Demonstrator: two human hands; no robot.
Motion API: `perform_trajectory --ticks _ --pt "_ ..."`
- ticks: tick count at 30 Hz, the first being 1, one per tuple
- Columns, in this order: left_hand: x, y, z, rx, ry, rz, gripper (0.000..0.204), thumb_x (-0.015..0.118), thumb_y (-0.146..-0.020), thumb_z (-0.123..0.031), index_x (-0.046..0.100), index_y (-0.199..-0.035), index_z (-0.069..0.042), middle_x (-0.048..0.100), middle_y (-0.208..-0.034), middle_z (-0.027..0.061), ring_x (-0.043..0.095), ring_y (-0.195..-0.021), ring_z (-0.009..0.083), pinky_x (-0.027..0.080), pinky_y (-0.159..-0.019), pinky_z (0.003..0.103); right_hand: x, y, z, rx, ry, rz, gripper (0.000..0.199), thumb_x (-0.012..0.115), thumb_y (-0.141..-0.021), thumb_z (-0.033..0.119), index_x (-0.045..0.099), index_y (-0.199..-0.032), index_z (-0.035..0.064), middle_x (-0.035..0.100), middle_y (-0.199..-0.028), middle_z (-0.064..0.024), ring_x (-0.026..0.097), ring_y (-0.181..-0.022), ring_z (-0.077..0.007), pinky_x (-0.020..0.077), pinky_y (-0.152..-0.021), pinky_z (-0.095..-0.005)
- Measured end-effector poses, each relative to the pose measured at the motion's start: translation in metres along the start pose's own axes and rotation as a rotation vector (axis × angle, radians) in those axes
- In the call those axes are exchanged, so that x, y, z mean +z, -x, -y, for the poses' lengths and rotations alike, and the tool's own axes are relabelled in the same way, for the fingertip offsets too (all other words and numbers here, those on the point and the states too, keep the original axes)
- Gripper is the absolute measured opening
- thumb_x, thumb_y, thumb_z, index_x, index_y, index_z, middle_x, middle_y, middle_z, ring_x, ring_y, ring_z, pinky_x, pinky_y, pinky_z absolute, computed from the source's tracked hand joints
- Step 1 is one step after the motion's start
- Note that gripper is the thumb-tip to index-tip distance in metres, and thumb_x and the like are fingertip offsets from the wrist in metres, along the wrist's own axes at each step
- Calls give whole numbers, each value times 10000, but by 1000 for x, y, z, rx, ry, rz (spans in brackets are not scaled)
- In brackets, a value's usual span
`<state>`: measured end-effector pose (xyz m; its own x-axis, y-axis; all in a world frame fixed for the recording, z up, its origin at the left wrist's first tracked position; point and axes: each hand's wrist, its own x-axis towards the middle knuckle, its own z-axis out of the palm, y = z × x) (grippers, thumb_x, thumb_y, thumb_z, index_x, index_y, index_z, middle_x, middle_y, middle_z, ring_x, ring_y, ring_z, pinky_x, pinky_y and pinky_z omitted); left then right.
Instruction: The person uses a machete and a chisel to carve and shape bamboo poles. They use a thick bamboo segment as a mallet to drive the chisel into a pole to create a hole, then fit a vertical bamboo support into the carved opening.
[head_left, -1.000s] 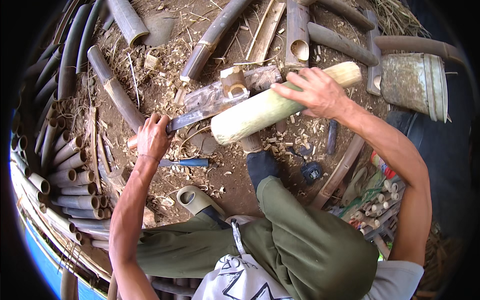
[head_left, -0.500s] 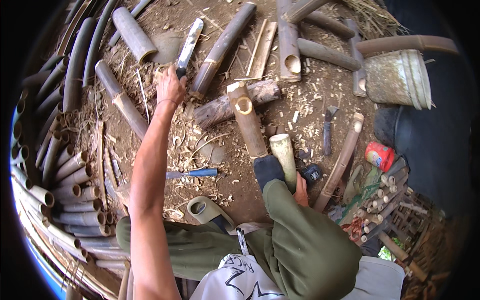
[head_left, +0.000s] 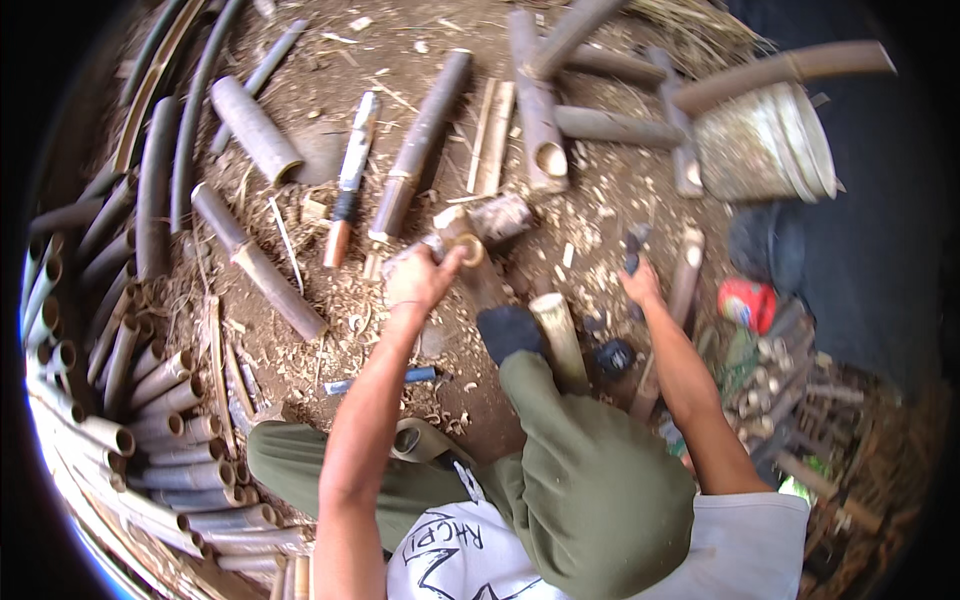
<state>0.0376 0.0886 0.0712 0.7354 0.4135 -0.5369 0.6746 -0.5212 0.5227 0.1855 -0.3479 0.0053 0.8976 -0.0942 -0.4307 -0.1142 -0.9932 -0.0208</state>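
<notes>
My left hand (head_left: 425, 278) is at the near bamboo tube (head_left: 485, 283), which has a round hole cut near its far end. Its thumb lies by the hole, fingers curled at the tube's side, somewhat blurred. That tube rests on a short rough log (head_left: 503, 216), its lower end by my dark-covered foot (head_left: 510, 335). To the right, my right hand (head_left: 640, 284) closes round the dark handle of a small tool with a flared grey blade (head_left: 635, 236). A pale, thick wooden mallet-like piece (head_left: 560, 338) stands between my leg and that arm.
A long knife (head_left: 357, 150) lies on the shaving-strewn ground, and a blue-handled tool (head_left: 405, 376) nearer me. Stacked bamboo tubes (head_left: 190, 430) line the left. Right are a bamboo frame (head_left: 615, 127), a dirty white bucket (head_left: 755, 150), a red container (head_left: 746, 304) and a round black object (head_left: 614, 357).
My left hand has let go of the long knife, which now lies on the ground, and moved right to the bamboo tube. My right hand has reached forward and taken the small tool.
</notes>
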Motion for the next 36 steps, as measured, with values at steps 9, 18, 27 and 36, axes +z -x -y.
perform_trajectory --ticks 9,18,27,36 --pt "-15 25 30 -10 -345 -422 286 619 -850 -207 664 -1039 2 669 -996 159 675 -813 343 548 -800 443 -85 51 36 -342 -312 139 466 607 -783 112 520 -1233 31 670 -978 -168 669 -946 -265 515 -814 -382" --pt "95 75 -57 -196 1929 818 751 553 -898 -645 503 -1326 -30 616 -1043 52 576 -1062 193 446 -964 397 -148 57 251 -1450 388 429 381 664 -798 187 589 -1137 31 683 -846 -119 686 -746 -236 547 -668 -379" --pt "107 49 -88 -408 2574 393 503 456 -1015 -465 477 -1408 -152 633 -1042 -30 562 -875 112 452 -816 306 -123 45 303 -1633 686 622 370 643 -773 207 624 -1013 -75 675 -678 -131 678 -579 -244 512 -490 -366" --pt "18 21 -16 -300 395 415 564 539 -925 -387 650 -679 109 603 -670 334 674 -684 442 520 -620 497 -13 173 252 -518 -511 557 476 693 -789 158 530 -1218 31 648 -787 -251 650 -770 -452 504 -644 -518"
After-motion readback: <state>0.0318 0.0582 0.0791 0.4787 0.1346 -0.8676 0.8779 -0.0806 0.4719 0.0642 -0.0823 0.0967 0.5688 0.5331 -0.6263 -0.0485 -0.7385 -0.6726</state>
